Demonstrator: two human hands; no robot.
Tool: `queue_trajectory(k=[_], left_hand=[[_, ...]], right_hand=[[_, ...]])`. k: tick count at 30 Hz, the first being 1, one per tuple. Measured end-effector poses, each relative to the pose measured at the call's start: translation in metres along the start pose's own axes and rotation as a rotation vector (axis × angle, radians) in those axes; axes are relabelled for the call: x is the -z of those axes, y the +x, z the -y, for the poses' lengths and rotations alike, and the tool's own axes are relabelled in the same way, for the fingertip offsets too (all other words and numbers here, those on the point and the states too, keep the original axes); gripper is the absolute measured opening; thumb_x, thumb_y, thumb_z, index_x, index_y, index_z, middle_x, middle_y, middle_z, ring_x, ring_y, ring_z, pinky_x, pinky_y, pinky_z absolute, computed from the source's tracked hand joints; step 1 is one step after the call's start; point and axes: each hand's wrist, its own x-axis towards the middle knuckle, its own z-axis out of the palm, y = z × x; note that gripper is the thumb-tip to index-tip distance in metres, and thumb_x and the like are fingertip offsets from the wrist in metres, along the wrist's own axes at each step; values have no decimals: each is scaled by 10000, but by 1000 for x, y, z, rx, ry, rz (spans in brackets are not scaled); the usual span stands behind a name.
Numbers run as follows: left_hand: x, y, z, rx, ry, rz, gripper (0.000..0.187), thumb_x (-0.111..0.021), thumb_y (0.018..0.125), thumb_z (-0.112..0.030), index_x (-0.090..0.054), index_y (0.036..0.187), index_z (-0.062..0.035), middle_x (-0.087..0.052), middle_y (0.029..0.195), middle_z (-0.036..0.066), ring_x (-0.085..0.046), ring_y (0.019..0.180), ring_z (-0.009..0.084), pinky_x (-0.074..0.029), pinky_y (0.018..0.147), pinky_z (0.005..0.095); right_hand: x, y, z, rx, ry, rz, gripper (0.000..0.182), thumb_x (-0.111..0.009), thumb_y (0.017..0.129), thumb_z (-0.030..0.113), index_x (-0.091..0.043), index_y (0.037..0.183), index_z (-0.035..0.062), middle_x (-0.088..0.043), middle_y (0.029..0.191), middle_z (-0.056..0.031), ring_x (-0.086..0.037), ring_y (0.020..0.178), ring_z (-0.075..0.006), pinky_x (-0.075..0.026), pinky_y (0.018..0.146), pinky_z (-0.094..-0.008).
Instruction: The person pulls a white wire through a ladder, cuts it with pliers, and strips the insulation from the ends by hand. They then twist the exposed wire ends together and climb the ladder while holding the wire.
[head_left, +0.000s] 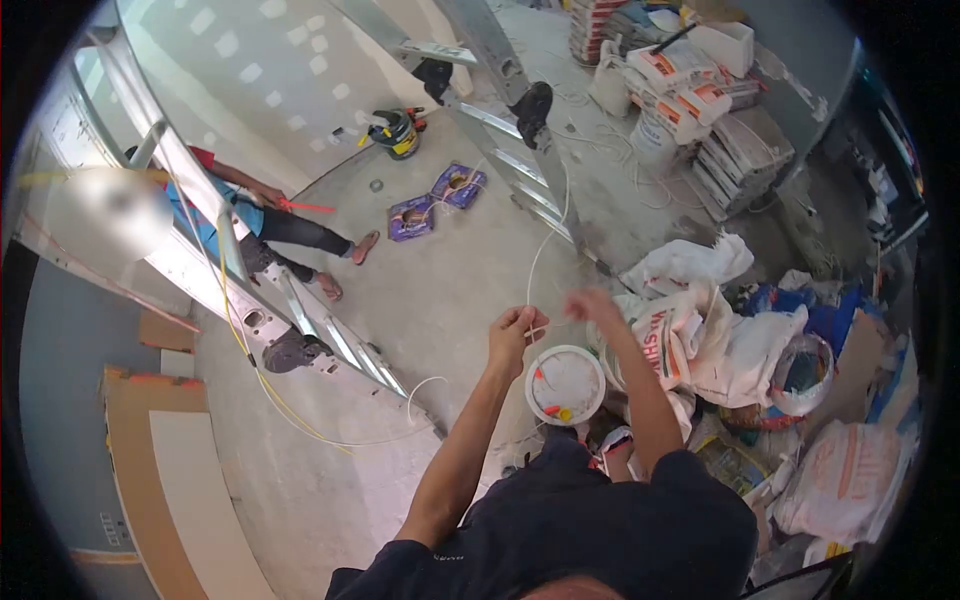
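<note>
A thin white cable [541, 256] comes down past the aluminium ladder and runs into my left hand [516, 335], whose fingers are closed round it above the floor. My right hand [592, 306] is raised just to the right of it, apart from my left; it is blurred, and its fingers cannot be made out. Below both hands stands a round white bucket [566, 385] with small red and yellow pieces in it.
Ladder legs [535, 150] stand ahead and a second ladder side [290, 320] at left. Another person [290, 225] stands behind it. Purple boxes [411, 219] lie on the floor. White sacks [690, 340] and debris fill the right; stacked bags [740, 160] stand beyond.
</note>
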Motion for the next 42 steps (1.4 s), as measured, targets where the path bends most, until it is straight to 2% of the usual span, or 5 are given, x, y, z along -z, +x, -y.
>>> queue_trajectory(k=[11,17,25,36,42], left_hand=[[-98,-63,-143,1,234,247,211,-553,1012,-251,-627,965,-59,-461,668,-48,-350,530,41,-272,470,209],[-60,-228,-230,-110,562,203,242,-570,1021,-257,-638,1030,-26,-460,722,-67,-369,629,30,-297,552,193],[0,-320,-205,50,646,-23,273,-562,1026,-238,-652,1079,15,-552,784,-39,-450,698,42,-378,613,208],[-20,-328,-235,-118,529,153,234,-584,1010,-180,-639,1135,11,-670,925,31,-572,833,72,-454,731,231],[-33,-427,-266,-174,1064,158,147,-597,987,-205,-702,975,-103,-651,924,27,-606,871,204,-478,795,331]], right_hand=[[163,235,194,-64,1424,215,264,-481,940,16,-486,1174,-107,-494,638,-1,-464,473,-109,-420,451,-241],[167,189,323,-29,1174,139,288,-469,982,84,-441,1203,-98,-452,623,13,-440,463,-102,-382,421,-250],[123,305,212,-262,1150,133,203,-446,971,107,-545,1027,-62,-483,689,-6,-438,500,-112,-333,429,-232],[265,130,447,670,983,250,313,-400,1006,21,-450,1297,-80,-407,669,-3,-378,507,-107,-376,472,-259],[363,105,381,312,1182,82,236,-399,999,40,-463,1189,-86,-407,630,4,-415,487,-118,-401,433,-255]])
